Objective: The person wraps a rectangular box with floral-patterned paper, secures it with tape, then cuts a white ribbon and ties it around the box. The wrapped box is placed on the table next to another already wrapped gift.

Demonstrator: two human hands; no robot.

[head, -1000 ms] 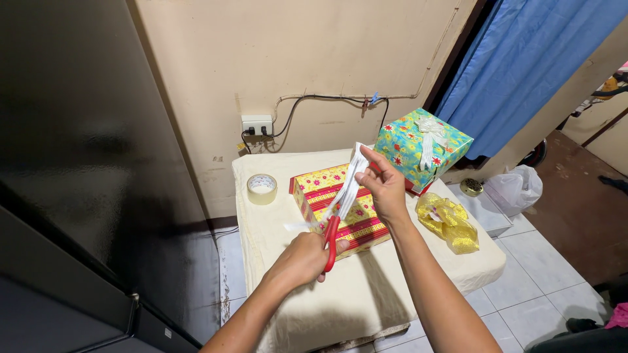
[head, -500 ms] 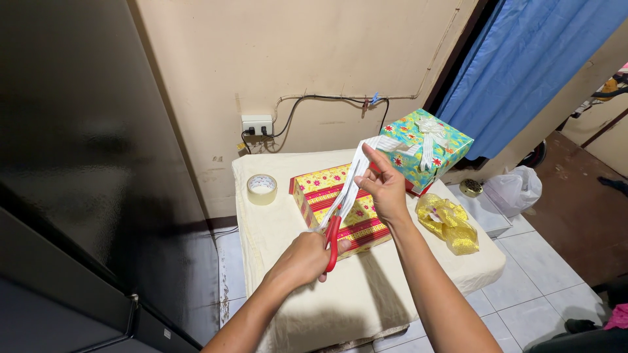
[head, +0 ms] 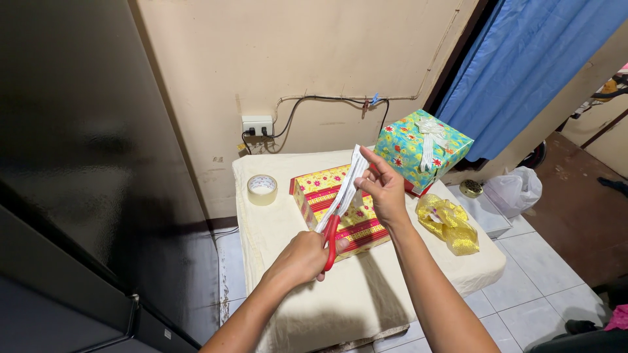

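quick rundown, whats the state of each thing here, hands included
left hand: closed on the scissors' red handles
scissors: blades against the ribbon
right hand: pinching the ribbon, held up
ribbon: white, stretched between the hands
yellow gift: wrapped, flat on the table
blue gift: wrapped, bow on top
tape roll: lying flat
gold ribbon: loose, crumpled

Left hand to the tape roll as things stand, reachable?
Probably yes, once freed. The left hand is shut on the red-handled scissors, but the tape roll sits alone on the cloth-covered table on that hand's side, nothing between.
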